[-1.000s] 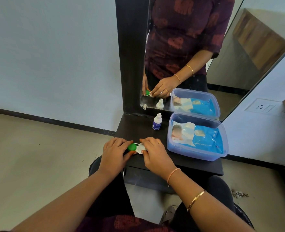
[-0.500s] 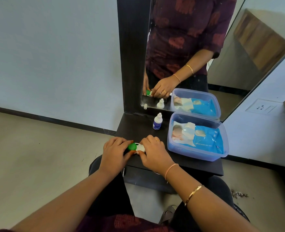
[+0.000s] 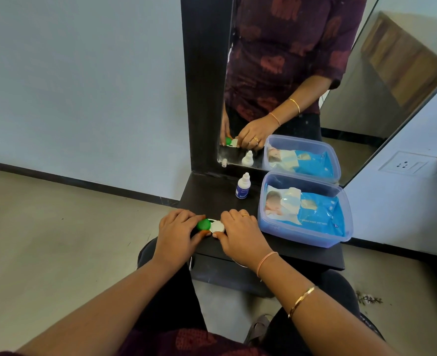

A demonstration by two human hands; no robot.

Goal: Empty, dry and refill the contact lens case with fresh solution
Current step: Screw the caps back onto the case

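Head view: small plastic contact lens case (image 3: 211, 225), one cap green and one white, held at both ends near the front edge of the dark tabletop (image 3: 212, 194).
The left grip (image 3: 177, 233) pinches the green-capped end, likely steadying it. The right grip (image 3: 240, 236) curls round the white cap, apparently to unscrew it. The small white dropper bottle with a blue label (image 3: 243, 186) stands behind, apart.

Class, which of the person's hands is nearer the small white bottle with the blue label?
The right hand, just this side of the bottle; the left hand sits further left.
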